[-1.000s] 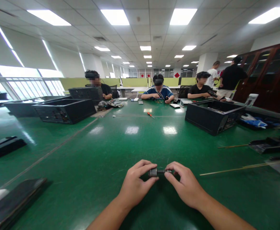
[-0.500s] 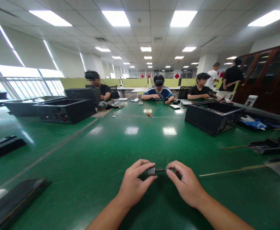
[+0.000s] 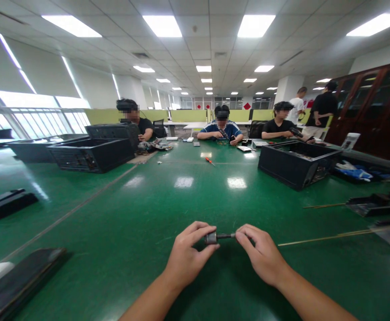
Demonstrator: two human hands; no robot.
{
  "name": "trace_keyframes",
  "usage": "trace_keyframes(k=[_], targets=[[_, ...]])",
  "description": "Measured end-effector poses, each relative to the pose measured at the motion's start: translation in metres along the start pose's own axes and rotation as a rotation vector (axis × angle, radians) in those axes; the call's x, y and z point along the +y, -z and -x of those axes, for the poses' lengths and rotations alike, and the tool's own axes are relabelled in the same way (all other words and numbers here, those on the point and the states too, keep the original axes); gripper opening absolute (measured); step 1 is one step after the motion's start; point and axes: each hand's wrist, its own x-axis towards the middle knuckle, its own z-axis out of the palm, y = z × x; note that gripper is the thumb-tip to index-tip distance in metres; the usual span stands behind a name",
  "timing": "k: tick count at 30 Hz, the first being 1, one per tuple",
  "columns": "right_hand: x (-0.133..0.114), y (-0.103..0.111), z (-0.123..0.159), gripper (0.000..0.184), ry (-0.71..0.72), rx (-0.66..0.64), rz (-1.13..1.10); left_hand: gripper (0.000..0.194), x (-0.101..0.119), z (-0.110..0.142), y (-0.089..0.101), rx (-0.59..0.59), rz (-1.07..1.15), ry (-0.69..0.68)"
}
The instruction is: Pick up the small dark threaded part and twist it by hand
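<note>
A small grey metal cylinder with a thin dark shaft (image 3: 211,238) lies level in front of me, above the green tabletop. My left hand (image 3: 186,254) is closed on the thick cylinder end, thumb below and fingers on top. From there the shaft points right, towards my right hand (image 3: 260,253). That hand's thumb and fingertips are pinched together at the shaft's far end. A small piece shows at those fingertips, mostly covered, so its kind is unclear.
Open black computer cases (image 3: 94,154) stand at the left, and another black case (image 3: 295,165) at the right. Thin brass-coloured rods (image 3: 318,239) lie right of my hands. An orange screwdriver (image 3: 210,161) rests farther off. A dark flat slab (image 3: 24,281) is near left. Co-workers sit opposite.
My right hand has shifted slightly right along the shaft, baring more of its end. The coiled part seen at its fingertips is now mostly hidden. My left hand keeps its hold.
</note>
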Motion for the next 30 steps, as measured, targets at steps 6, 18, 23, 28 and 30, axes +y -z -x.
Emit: trace_keyframes(k=[6, 18, 23, 28, 30], targets=[[0.015, 0.007, -0.001, 0.058, -0.083, 0.136, -0.044, 0.030, -0.001, 0.000, 0.002, -0.043, -0.033, 0.064], [0.016, 0.010, -0.003, 0.053, -0.074, 0.270, -0.058, 0.045, -0.038, 0.005, 0.046, 0.073, -0.048, 0.371], [0.018, 0.009, -0.003, 0.052, -0.066, 0.247, -0.069, 0.047, -0.062, 0.047, 0.125, 0.001, -0.264, 0.587], [0.017, 0.007, -0.001, 0.049, -0.088, 0.208, -0.096, 0.051, -0.078, 0.104, 0.185, 0.035, -0.422, 0.713], [0.016, 0.007, 0.000, 0.047, -0.108, 0.194, -0.116, 0.052, -0.080, 0.120, 0.197, 0.034, -0.442, 0.720]])
